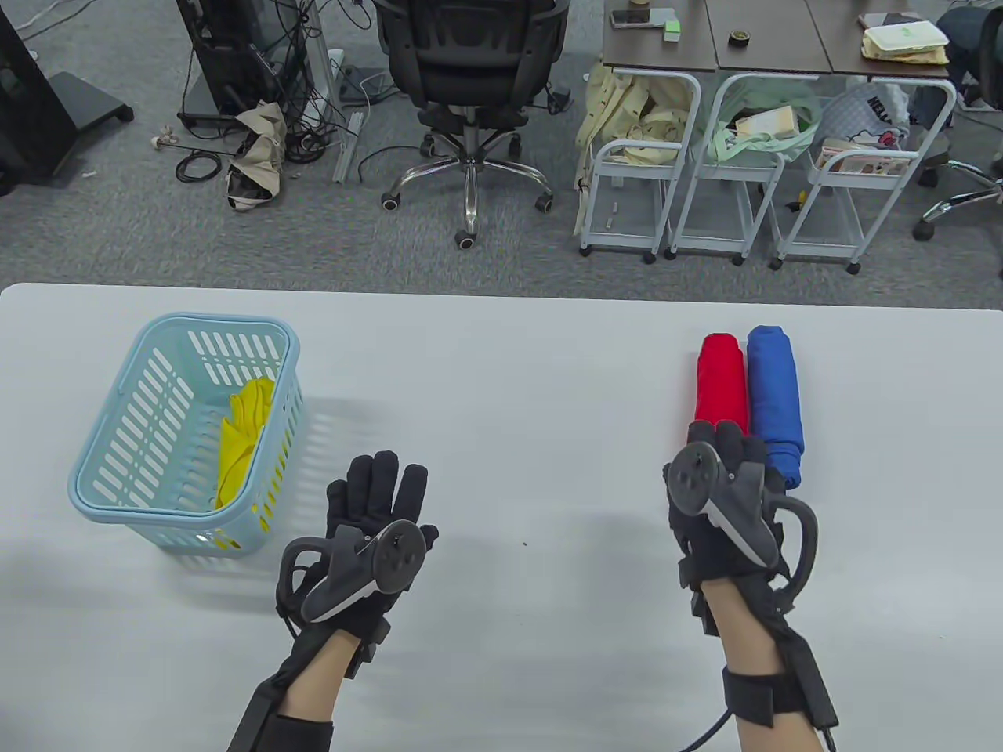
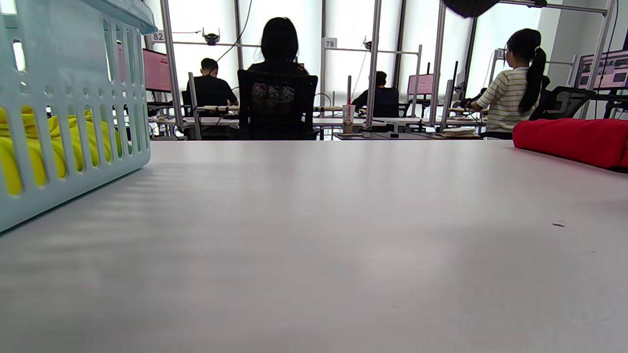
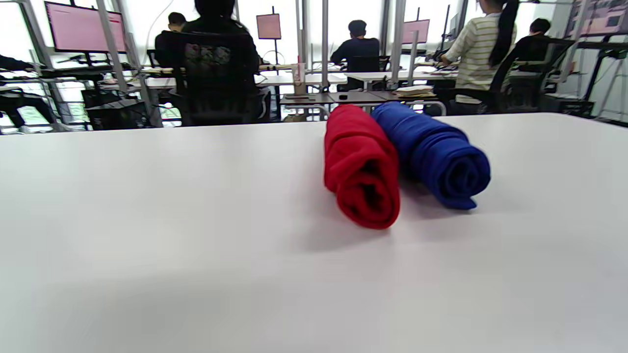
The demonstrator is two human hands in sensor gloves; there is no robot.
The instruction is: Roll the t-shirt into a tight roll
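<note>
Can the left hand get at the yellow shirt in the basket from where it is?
Probably yes. The left hand is open beside the basket, whose top is open, with the yellow shirt exposed and nothing between.

The left hand (image 1: 376,509) is hovering flat at lower centre-left of the table view, fingers straight and together, holding nothing. The right hand (image 1: 725,486) is reaching forward at lower right, fingers extended.

Open-plan office: desks (image 3: 343,78), monitors (image 3: 83,27), swivel chair (image 1: 470,86).
</note>
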